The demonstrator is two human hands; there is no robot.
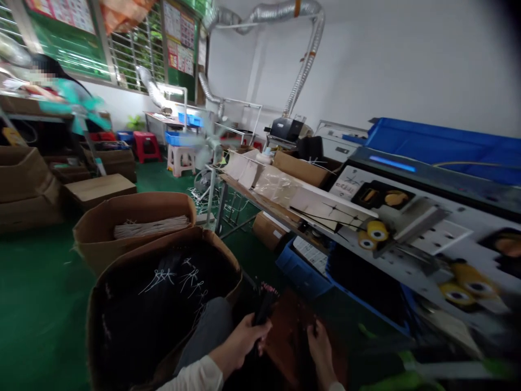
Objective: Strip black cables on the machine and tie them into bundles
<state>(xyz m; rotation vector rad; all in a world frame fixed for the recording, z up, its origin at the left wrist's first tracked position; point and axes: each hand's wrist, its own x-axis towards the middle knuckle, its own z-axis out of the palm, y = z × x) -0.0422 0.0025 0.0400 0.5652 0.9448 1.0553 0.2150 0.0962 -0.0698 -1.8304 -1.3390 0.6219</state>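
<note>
My left hand is closed around a black bundle that looks like thin wires or cables; small pinkish tips show beyond it. To its right, my right hand is low in the view with the fingers curled; whatever they grip is dark and blurred. Below and between the hands lies a reddish-brown surface. Left of my knee stands a cardboard box full of black bundles fastened with white ties.
Behind that box, another carton holds pale strands. On the right runs a bench with a machine bearing yellow rollers, above blue bins. A person sits far left near a fan and stools.
</note>
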